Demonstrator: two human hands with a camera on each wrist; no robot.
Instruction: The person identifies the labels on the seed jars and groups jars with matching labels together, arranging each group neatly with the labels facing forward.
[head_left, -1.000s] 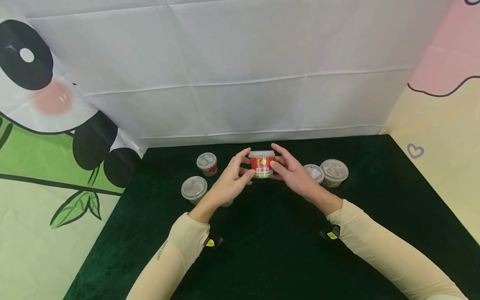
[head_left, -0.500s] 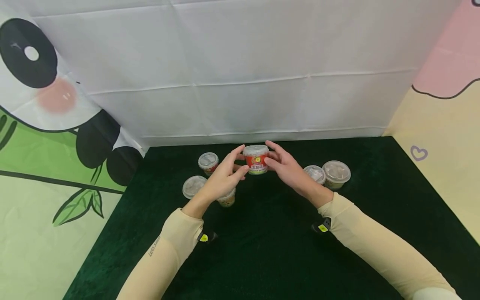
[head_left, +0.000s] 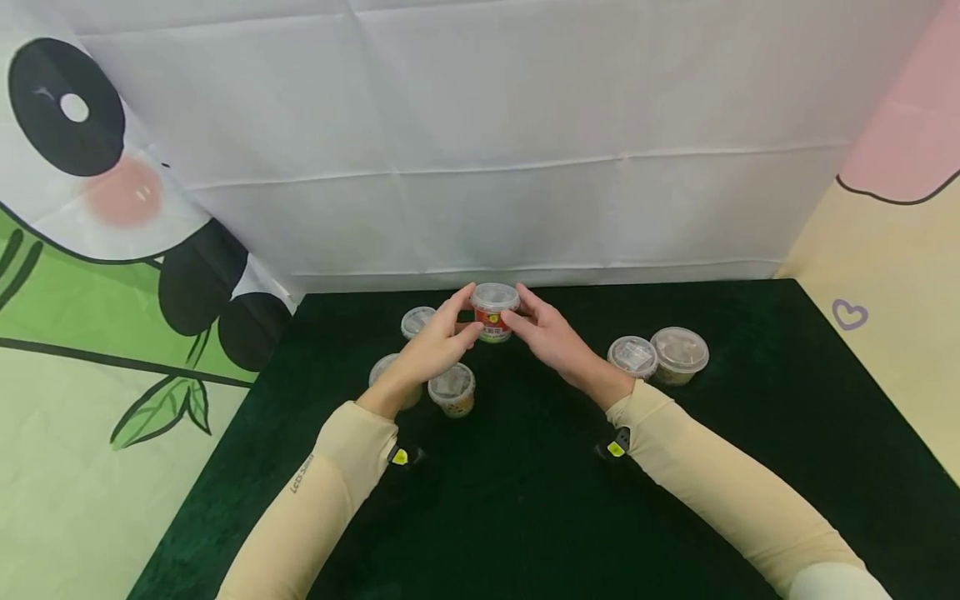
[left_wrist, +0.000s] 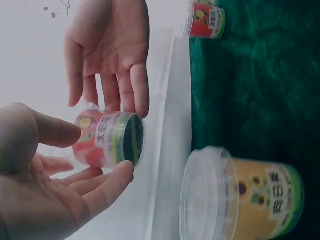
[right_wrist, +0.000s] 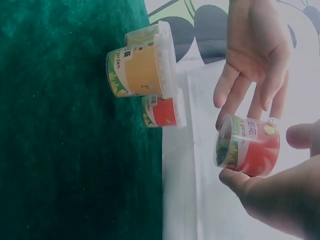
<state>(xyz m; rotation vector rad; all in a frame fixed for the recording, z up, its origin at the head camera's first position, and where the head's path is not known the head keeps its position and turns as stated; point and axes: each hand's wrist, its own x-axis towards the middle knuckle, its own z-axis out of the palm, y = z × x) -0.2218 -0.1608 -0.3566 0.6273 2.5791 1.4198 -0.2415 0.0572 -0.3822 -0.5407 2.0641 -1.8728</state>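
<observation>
Raised over the back of the table, a small clear plastic cup (head_left: 495, 323) with a lid and a red label is held between both hands. The left hand (head_left: 437, 342) grips its left side, thumb in front and fingers around the back. On the other side the right hand (head_left: 553, 340) holds it with thumb and fingers. In the left wrist view the cup (left_wrist: 100, 140) shows its see-through base clear of the cloth. The right wrist view shows the cup (right_wrist: 255, 147) with the thumb and a finger of the right hand (right_wrist: 280, 195) about it.
Left of the hands stand a small lidded cup (head_left: 417, 317), a wider tub (head_left: 380, 367) partly behind the left wrist, and another cup (head_left: 452, 392). At right, a cup (head_left: 633, 357) and a tub (head_left: 680, 354) stand together. White cloth (head_left: 525, 208) hangs behind the green-covered table (head_left: 525, 500).
Both hands have carried the red-labelled cup to the left and slightly farther back. Its lid now faces the head camera more. The cup beside the left wrist has come into fuller view.
</observation>
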